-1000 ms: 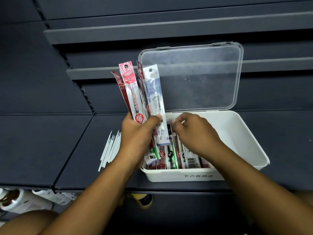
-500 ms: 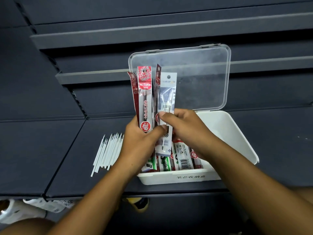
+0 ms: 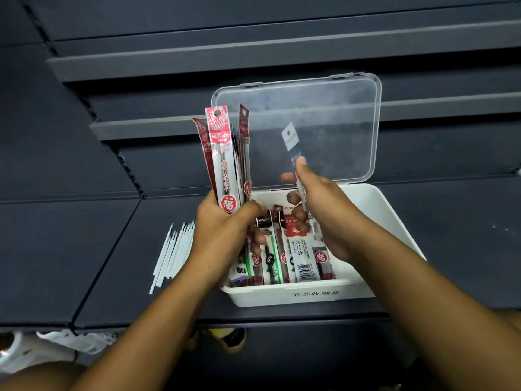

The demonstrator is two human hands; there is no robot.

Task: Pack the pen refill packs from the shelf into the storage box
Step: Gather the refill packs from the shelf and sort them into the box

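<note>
A white storage box (image 3: 392, 221) sits on the dark shelf, its clear lid (image 3: 324, 108) standing open behind it. Several pen refill packs (image 3: 284, 252) lie side by side in its left half. My left hand (image 3: 225, 230) grips an upright bunch of red refill packs (image 3: 221, 156) at the box's left edge. My right hand (image 3: 318, 204) pinches a single white and blue refill pack (image 3: 291, 139) and holds it upright over the middle of the box, apart from the bunch.
A row of loose white refill tubes (image 3: 172, 252) lies on the shelf left of the box. Dark shelf rails (image 3: 158, 128) run behind. The box's right half shows bare white floor. Below the shelf edge are a shoe (image 3: 225, 338) and white packaging (image 3: 56, 345).
My right hand took the white and blue pack out of the bunch and carried it right, over the box. The left hand keeps the red packs upright.
</note>
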